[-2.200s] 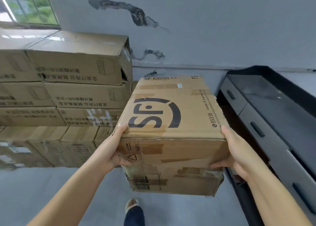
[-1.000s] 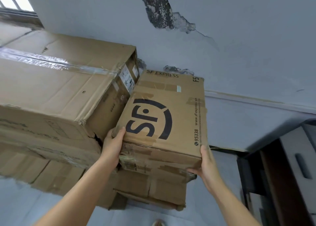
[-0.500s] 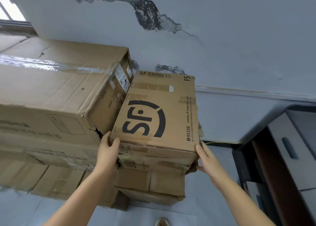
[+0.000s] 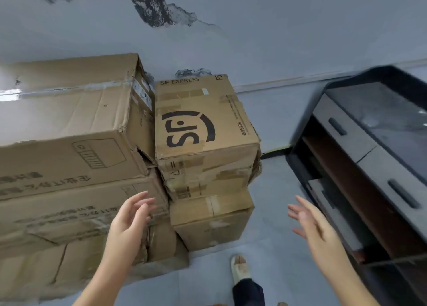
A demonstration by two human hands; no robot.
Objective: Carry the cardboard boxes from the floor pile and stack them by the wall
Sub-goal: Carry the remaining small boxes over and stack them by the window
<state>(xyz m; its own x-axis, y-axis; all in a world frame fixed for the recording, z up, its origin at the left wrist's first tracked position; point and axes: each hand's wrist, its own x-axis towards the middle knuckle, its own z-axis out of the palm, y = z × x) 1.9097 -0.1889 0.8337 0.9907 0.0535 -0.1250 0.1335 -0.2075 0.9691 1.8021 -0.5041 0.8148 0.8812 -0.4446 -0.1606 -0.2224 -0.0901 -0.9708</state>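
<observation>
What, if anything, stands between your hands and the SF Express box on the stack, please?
Nothing visible does. The left hand and right hand hang open in front of the SF Express box, which sits on a smaller cardboard box; only clear air lies between.

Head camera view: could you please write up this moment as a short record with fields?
placed box: brown cardboard box printed SF EXPRESS, resting on a plain brown cardboard box by the wall
neighbour: large taped brown cardboard box topping the stack on its left, sides touching
left hand: open, no grip, clear of the boxes
right hand: open, no grip, holding nothing
right side: dark grey drawer cabinet
wall: pale grey wall, paint peeling
floor: one foot in a pale sandal
</observation>
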